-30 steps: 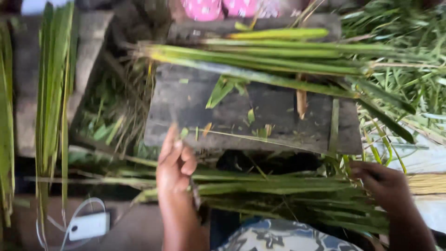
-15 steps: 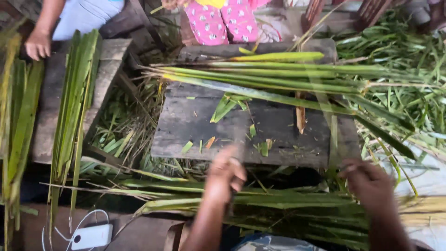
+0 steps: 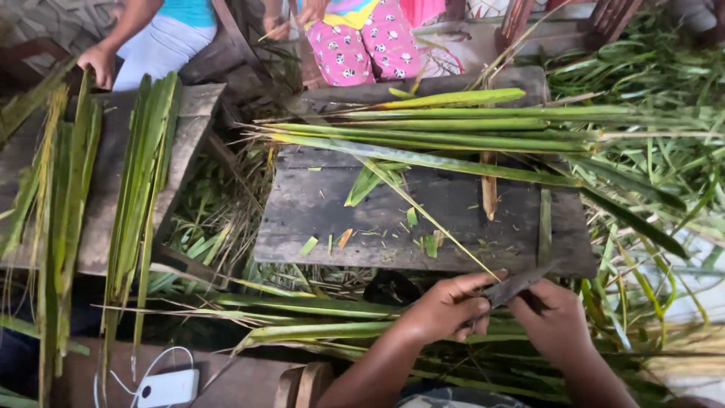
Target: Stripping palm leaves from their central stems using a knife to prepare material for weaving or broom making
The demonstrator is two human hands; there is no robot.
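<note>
Your left hand (image 3: 445, 310) and right hand (image 3: 555, 321) together pinch one dark knife (image 3: 513, 287), one thin leaf strip (image 3: 423, 211) rising beyond across the wooden board (image 3: 317, 219), two seated people opposite.

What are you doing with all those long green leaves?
A person is working on long palm-like leaves over a dark wooden board. The left hand pinches a thin leaf rib that slants up across the board, while the right hand grips a dark knife beside it. A bundle of green leaves lies across the far side of the board, and two other people sit beyond it.
</note>
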